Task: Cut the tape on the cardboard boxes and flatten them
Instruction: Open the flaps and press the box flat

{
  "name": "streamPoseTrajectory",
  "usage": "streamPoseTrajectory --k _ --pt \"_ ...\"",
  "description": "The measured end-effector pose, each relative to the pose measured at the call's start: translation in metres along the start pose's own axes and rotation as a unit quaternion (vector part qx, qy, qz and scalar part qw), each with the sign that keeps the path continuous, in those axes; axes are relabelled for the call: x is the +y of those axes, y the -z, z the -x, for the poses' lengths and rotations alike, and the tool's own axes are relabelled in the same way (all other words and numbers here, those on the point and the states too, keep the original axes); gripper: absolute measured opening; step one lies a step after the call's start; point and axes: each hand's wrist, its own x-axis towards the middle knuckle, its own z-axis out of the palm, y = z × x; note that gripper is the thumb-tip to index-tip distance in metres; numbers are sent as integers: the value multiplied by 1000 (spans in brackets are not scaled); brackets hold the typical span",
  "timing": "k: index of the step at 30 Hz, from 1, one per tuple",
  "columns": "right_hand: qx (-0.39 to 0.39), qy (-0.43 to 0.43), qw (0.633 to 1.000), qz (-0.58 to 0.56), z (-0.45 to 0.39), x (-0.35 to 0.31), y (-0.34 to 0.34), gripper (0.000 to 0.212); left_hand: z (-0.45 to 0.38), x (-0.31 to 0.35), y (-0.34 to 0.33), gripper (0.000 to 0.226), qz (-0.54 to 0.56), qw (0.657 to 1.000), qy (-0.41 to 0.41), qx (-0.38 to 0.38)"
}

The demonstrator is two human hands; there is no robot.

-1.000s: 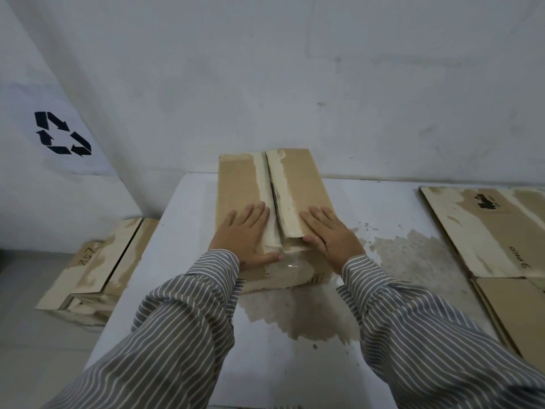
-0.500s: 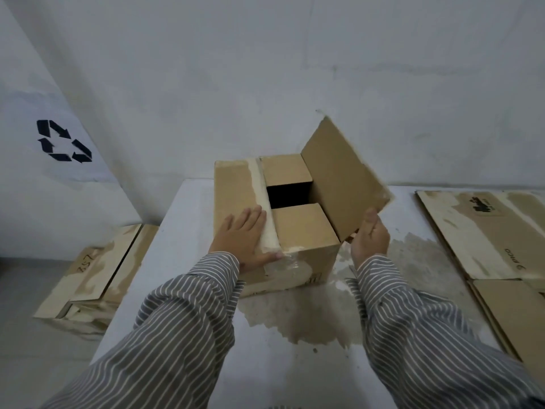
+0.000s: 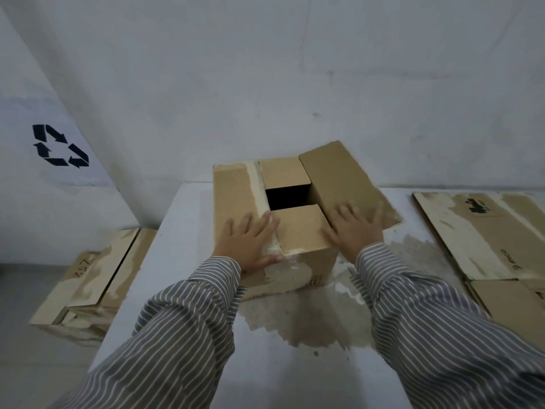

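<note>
A brown cardboard box (image 3: 306, 270) stands on the white table (image 3: 188, 219), its top partly open with a dark gap in the middle. My left hand (image 3: 250, 243) lies flat with spread fingers on the left top flap (image 3: 233, 199), beside a strip of pale tape. My right hand (image 3: 355, 228) presses flat on the right flap (image 3: 339, 178), which is folded outward and down to the right. The near inner flap (image 3: 300, 228) lies between my hands. No cutting tool is in sight.
Flattened cardboard sheets (image 3: 483, 231) lie on the table at the right. Another flattened stack (image 3: 91, 278) sits on the floor at the left. A wall stands just behind the table, and a recycling sign (image 3: 59, 146) is on the left wall.
The right flap, flat and closed a second ago, was lifted upright and has now been pushed outward and down under my right hand. My left hand has stayed on the left flap.
</note>
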Motion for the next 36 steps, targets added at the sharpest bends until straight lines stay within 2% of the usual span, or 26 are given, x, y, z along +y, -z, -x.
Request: streamPoseTrajectory --k 3,5,7,10,14,16,19,22,24,26,28,30,33,36 --pt "-14 50 998 -32 -9 -33 8 61 2 0 1 92 16 1000 0 -1" --pt "-20 67 991 -115 -14 -56 12 61 5 -2 4 100 62 998 20 9" --pt "-61 69 974 -209 -17 -75 15 63 10 -4 6 110 97 994 47 18" --pt "-95 75 970 -212 -22 -91 11 70 14 -6 4 117 93 992 84 27" --pt "-90 56 955 -276 -24 -93 2 68 16 -8 3 107 108 989 91 36" --pt "-69 49 949 -302 -23 -90 -1 66 19 -11 5 101 146 984 82 68" --pt "-17 38 944 -326 -18 -88 0 57 28 -21 9 100 225 954 72 186" --pt "1 28 944 -330 -18 -87 2 56 40 -36 13 85 277 880 85 376" --pt "-14 26 948 -317 -21 -87 1 59 51 -51 13 89 244 828 133 487" --pt "-37 28 951 -306 -26 -89 1 62 63 -65 7 98 120 815 195 532" --pt "-57 32 958 -279 -32 -93 -1 65 72 -74 0 94 -18 847 240 474" --pt "-73 38 966 -243 -40 -96 -4 68 75 -75 0 81 -83 896 255 354" --pt "-79 58 976 -194 -47 -95 -3 74 71 -72 4 59 -33 944 286 164" --pt "-26 71 989 -130 -41 -89 16 68 60 -65 -7 65 66 959 271 45"
